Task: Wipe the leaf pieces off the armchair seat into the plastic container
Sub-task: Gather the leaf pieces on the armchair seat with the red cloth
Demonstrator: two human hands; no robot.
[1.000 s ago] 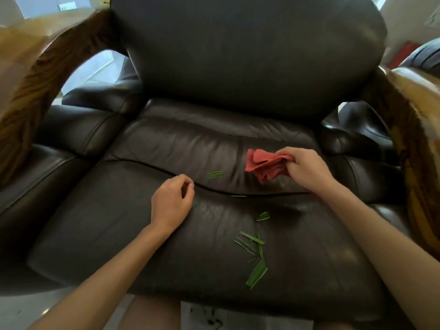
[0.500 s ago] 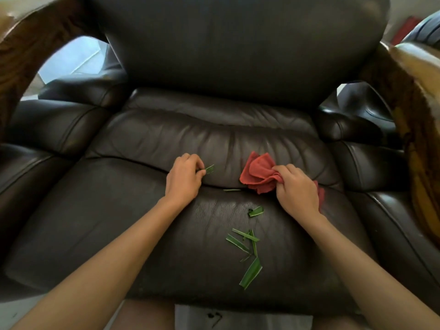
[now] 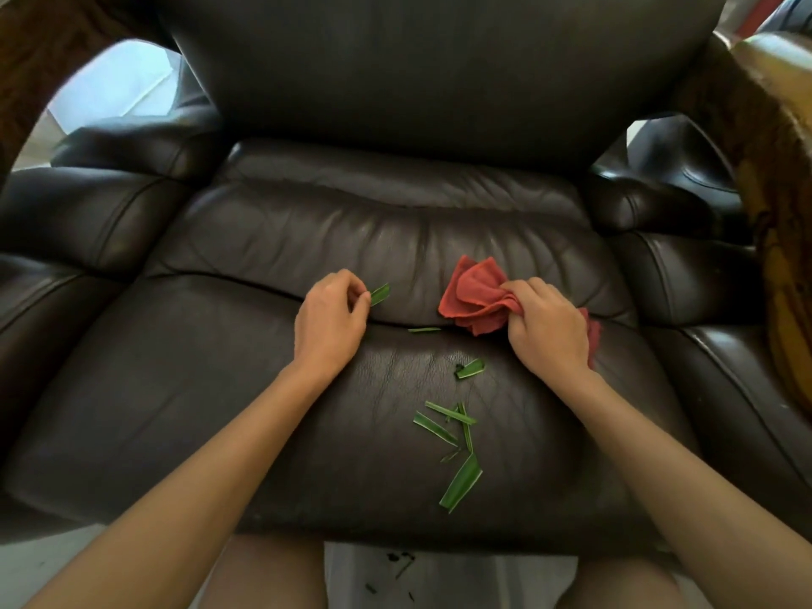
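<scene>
The dark brown leather armchair seat [image 3: 184, 389] fills the view. My left hand [image 3: 329, 318] pinches a small green leaf piece [image 3: 380, 294] at the seat's cross seam. My right hand [image 3: 547, 327] is closed on a bunched red cloth [image 3: 472, 296] resting on the seam to the right. A thin leaf sliver [image 3: 424, 330] lies in the seam between my hands. Another short leaf bit [image 3: 470, 369] lies below the cloth. Several long leaf pieces [image 3: 457, 450] lie scattered near the seat's front. A pale plastic container [image 3: 448, 573] with dark bits shows below the front edge, between my knees.
Padded leather armrests [image 3: 88, 222] flank the seat, with curved wooden arm frames [image 3: 773, 178] outside them. The tall backrest [image 3: 439, 72] rises behind. My knees [image 3: 272, 573] sit close under the seat's front edge. Pale floor [image 3: 39, 564] shows at the lower left.
My left hand moved up and right to the seam and pinched the small leaf piece. My right hand with the red cloth came down onto the seam. The view tilted downward.
</scene>
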